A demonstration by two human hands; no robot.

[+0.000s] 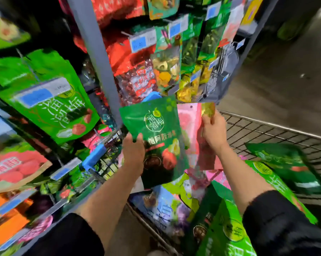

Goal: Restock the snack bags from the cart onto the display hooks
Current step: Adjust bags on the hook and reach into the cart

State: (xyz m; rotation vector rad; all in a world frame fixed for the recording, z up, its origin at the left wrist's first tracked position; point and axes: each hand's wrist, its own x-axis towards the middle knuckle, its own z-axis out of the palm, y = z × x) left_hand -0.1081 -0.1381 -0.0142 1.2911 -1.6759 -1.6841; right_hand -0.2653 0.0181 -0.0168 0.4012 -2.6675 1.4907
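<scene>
1. The display rack [98, 58] fills the left and top of the view, its grey upright standing between hooks crowded with hanging snack packs: bright green ones at the left, red and clear ones in the middle, yellow-green ones toward the right edge. Blue price tags [139, 43] sit at the hook ends.
2. The wire cart [267, 130] stands at the lower right, just beside the rack, heaped with snack bags [228, 224] in green, pink and pale blue.
3. A dark green snack bag [156, 133] is held up above the cart's near-left corner, in front of the rack's lower hooks, tilted with its top leaning left.
4. A pink snack bag [190, 126] is upright just to its right, partly tucked behind it.
5. The left hand [133, 154] grips the green bag's lower-left edge, thumb over the front face and fingers hidden behind.
6. The right hand [213, 130] pinches the pink bag near its upper-right corner, fingers curled around its edge.
</scene>
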